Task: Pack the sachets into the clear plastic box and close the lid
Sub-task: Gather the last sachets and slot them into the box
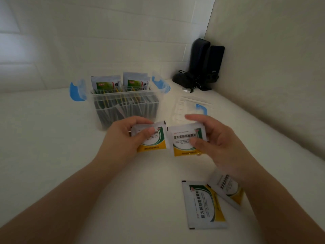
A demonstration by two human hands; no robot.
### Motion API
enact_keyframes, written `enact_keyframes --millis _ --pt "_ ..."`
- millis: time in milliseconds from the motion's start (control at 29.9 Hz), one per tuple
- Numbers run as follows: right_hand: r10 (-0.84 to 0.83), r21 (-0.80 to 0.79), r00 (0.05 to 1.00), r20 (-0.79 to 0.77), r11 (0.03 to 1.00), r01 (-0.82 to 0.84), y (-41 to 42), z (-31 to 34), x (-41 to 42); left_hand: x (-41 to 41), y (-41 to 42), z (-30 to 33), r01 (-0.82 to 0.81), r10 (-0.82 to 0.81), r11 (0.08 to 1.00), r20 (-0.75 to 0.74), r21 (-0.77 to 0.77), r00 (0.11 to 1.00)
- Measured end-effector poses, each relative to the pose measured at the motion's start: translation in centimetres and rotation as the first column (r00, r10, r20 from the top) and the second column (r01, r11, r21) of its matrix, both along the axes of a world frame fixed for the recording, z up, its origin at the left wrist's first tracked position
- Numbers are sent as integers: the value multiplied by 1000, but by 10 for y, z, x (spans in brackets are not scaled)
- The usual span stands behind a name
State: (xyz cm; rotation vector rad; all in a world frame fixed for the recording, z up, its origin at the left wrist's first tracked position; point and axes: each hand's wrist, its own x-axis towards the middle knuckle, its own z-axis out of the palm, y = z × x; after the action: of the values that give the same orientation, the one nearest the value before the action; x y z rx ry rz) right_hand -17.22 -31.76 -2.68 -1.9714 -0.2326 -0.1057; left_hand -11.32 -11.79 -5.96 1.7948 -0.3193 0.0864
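Observation:
My left hand (pixel 126 136) pinches a white, green and yellow sachet (pixel 154 141) between thumb and fingers. Beside it, my right hand (pixel 216 140) pinches a matching sachet (pixel 182 141); the two sachets sit edge to edge above the table. Just beyond them stands the clear plastic box (pixel 123 106), open, with blue latches swung out and several sachets standing inside. Its clear lid (pixel 190 106) with a blue handle lies flat to the right of the box. Two more sachets lie near my right forearm: one (pixel 204 205) flat, another (pixel 226 189) partly hidden under the arm.
The white table (pixel 52 138) meets white walls behind and on the right. Two black speakers (pixel 207 62) with a tangle of cable stand in the back right corner.

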Motion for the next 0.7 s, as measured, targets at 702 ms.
enact_keyframes --millis 702 --pt "-25 -168 940 -340 985 -34 -18 -1 1 -30 -25 3 296 -305 936 22 192 952"
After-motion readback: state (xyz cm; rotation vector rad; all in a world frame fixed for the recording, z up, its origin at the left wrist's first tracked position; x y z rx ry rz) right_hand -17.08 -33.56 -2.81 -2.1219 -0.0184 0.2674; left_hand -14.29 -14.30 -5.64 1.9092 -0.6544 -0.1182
